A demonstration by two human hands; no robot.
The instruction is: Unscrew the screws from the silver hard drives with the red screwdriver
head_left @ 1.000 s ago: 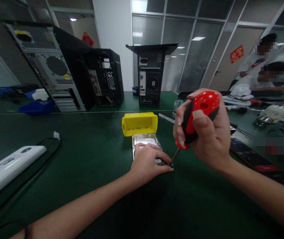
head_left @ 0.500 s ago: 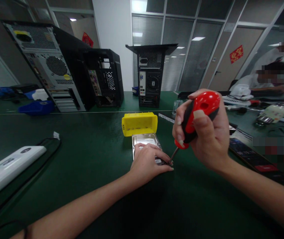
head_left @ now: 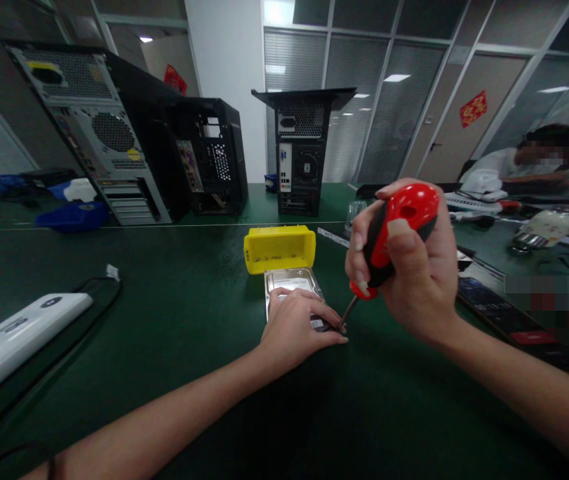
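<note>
A silver hard drive (head_left: 292, 281) lies flat on the green table (head_left: 179, 320), just in front of a yellow plastic bin (head_left: 279, 248). My left hand (head_left: 297, 329) presses down on the drive's near end, fingers spread over it. My right hand (head_left: 414, 260) grips a screwdriver with a red and black handle (head_left: 398, 223). Its thin shaft slants down to the left and its tip meets the drive's near right corner beside my left fingertips.
Three open black computer cases (head_left: 109, 127) (head_left: 212, 157) (head_left: 303, 150) stand at the back. A white device (head_left: 14, 340) with a black cable lies at left, blue bins (head_left: 77, 215) behind it. A phone (head_left: 502, 313) lies at right. A seated person (head_left: 529, 160) works at the far right.
My hands and the screwdriver hold nearly still; the right hand's grip shifts slightly on the handle. A standing person at the far right has left the view.
</note>
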